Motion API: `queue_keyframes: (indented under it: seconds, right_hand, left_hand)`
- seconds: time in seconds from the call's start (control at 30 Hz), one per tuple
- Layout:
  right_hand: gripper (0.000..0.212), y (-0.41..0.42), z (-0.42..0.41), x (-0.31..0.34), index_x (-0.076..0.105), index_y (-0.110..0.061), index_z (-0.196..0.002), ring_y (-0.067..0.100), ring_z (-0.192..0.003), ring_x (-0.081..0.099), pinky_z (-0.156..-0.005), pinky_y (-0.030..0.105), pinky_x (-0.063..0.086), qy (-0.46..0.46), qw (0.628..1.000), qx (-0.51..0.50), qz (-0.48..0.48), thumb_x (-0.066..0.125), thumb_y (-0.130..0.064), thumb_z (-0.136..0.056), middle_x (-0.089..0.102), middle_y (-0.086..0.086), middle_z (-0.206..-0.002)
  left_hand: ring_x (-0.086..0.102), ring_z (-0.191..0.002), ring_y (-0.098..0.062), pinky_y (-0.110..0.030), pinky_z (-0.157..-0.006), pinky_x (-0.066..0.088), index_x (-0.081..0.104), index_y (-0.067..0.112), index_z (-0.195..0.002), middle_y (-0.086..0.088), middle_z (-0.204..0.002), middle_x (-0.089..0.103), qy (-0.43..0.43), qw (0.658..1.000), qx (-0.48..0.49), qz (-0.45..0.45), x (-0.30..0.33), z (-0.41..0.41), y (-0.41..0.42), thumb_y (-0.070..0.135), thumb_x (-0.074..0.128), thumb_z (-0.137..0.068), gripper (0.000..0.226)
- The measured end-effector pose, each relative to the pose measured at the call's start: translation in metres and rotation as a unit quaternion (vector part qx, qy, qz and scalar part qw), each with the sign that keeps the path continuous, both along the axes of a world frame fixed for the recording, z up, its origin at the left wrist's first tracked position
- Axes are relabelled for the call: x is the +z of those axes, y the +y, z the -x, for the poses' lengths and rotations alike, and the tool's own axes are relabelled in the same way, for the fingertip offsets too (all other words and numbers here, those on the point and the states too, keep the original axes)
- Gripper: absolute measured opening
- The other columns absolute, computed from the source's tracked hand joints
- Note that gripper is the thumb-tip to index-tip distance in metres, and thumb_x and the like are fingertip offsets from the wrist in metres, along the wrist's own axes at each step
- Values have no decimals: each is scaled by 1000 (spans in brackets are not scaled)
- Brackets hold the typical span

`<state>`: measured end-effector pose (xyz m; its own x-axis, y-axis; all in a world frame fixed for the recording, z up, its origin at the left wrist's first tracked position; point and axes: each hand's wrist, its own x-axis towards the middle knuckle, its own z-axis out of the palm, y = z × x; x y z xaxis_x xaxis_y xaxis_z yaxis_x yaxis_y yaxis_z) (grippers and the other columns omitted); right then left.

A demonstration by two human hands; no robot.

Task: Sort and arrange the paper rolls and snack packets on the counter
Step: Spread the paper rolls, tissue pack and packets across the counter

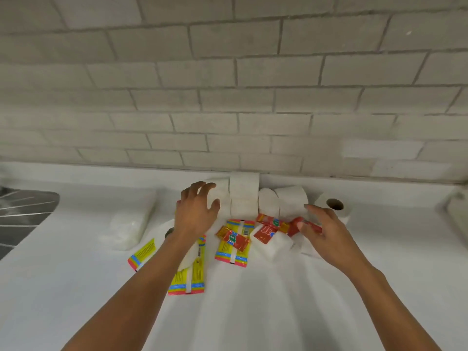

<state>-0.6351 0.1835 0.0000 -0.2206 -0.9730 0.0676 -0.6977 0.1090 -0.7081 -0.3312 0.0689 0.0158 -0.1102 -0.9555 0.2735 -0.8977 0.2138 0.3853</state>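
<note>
Spread left hand (196, 211) against a paper roll (219, 196); right hand (324, 230) pinching a red packet (305, 225).

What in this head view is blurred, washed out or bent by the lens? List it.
Head view: white paper rolls wash out against the white counter, edges hard to trace; right hand and the red packet at its fingertips are motion-smeared; wall tiles bow from wide-angle distortion; soft arm shadows fan across the counter.
</note>
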Motion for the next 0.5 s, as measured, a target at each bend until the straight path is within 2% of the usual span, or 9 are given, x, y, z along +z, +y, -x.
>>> queue_keyframes:
  seconds: [0.13, 0.23, 0.33, 0.43, 0.5]
  right_hand:
    - [51, -21, -51, 2, 43, -38, -141, 10, -106, 51, -85, 28, 46, 3, 1000, 12, 2, 58, -48, -93, 45, -4, -141]
    - [51, -33, -79, 4, 41, -38, -143, 16, -114, 56, -90, 32, 50, 27, 999, 19, 1, 56, -47, -95, 43, -1, -145]
    - [51, -42, -104, 4, 41, -36, -144, 23, -122, 54, -92, 31, 46, 36, 999, 25, 3, 55, -46, -96, 41, 0, -149]
    - [50, -51, -124, 2, 42, -37, -144, 16, -110, 56, -84, 25, 44, 42, 999, 28, 5, 54, -47, -96, 41, 0, -148]
    - [51, -55, -131, 1, 43, -35, -144, 9, -102, 51, -82, 23, 41, 37, 999, 31, 7, 54, -48, -96, 42, 0, -148]
  left_hand:
    - [42, -129, -35, -49, -98, 44, 53, 27, -137, -4, -145, 46, 12, 996, 80, -28, -5, -86, -26, 35, 57, -93, 46]
    - [40, -130, -36, -50, -100, 42, 51, 29, -138, -4, -146, 43, 3, 989, 134, -65, -13, -139, -45, 38, 54, -94, 46]
    - [40, -129, -39, -51, -101, 40, 49, 29, -139, -7, -146, 41, -4, 977, 180, -111, -29, -186, -59, 39, 54, -93, 48]
    - [39, -129, -42, -53, -103, 37, 45, 28, -142, -9, -147, 38, 9, 961, 216, -170, -47, -226, -72, 41, 55, -92, 54]
    - [38, -131, -41, -53, -105, 36, 41, 27, -145, -10, -149, 36, 17, 949, 237, -208, -58, -241, -76, 43, 56, -91, 58]
